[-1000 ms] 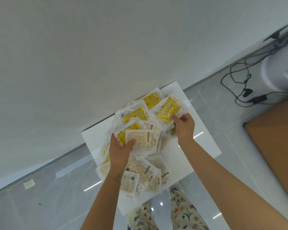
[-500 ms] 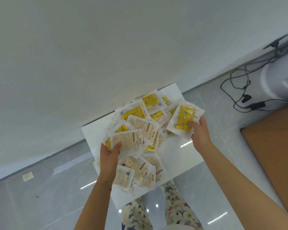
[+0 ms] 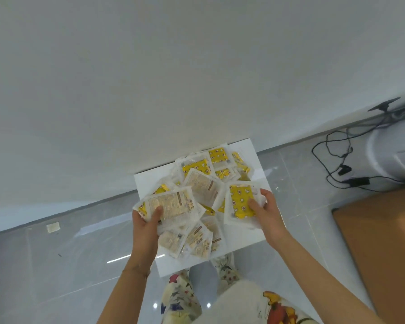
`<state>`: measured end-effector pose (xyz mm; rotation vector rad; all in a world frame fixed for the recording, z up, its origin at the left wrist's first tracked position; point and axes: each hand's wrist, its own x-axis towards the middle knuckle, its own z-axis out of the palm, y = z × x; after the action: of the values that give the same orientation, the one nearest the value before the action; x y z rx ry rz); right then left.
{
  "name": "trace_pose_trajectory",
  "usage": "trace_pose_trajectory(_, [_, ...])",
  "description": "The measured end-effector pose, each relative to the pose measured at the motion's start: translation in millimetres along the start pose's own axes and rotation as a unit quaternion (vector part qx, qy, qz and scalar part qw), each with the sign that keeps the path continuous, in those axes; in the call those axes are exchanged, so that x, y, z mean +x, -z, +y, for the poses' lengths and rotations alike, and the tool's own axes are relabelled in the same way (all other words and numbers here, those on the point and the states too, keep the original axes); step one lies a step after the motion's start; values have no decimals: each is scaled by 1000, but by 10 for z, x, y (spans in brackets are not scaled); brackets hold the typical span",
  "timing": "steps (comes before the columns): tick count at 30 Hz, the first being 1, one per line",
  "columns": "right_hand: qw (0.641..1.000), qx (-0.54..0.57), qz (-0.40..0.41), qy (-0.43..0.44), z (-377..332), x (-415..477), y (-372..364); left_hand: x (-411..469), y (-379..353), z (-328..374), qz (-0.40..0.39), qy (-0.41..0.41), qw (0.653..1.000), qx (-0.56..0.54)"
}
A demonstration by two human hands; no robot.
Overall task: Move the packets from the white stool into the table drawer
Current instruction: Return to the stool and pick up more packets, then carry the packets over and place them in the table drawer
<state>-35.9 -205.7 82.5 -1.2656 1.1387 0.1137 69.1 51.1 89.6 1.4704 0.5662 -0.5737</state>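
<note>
Heaped loosely on the white stool (image 3: pixel 147 181): clear packets (image 3: pixel 198 181), yellow-printed or pale beige, overlapping at all angles. One beige packet (image 3: pixel 171 203) raised at the left edge, one yellow packet (image 3: pixel 240 204) raised right.

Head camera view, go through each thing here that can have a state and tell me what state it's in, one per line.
left hand: closed on a pale packet, lifted off the pile
right hand: closed on a yellow packet
remaining packets: heaped loosely, overlapping, on the stool
white stool: upright against the wall, top mostly covered
black cables: tangled on the floor
table drawer: not in view
</note>
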Motion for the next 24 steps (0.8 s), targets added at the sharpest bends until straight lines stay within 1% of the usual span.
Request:
trace_pose_trajectory(4, [997, -40, -53, 36, -364, -295, -187, -492, 120, 329, -6, -21, 999, -29])
trace_pose_trajectory(7, [991, -71, -85, 73, -626, -607, -372, -866, 297, 441, 16, -27, 998, -57])
trace_pose_trajectory(11, [974, -133, -121, 134, -898, -1069, -662, -1390, 612, 534, 70, -42, 990, -119])
trace_pose_trajectory(14, [957, -173, -160, 170, -1060, -1462, -919, -1811, 962, 521, 120, -35, 973, -194])
trace_pose_trajectory(19, [920, -229, -248, 200, -1019, -2147, -1490, -2401, 1682, 452, 188, -63, 947, -254])
trace_pose_trajectory(24, [879, -266, -329, 219, -644, -2846, -2190, -2848, 2501, 201, 255, -75, 910, -319])
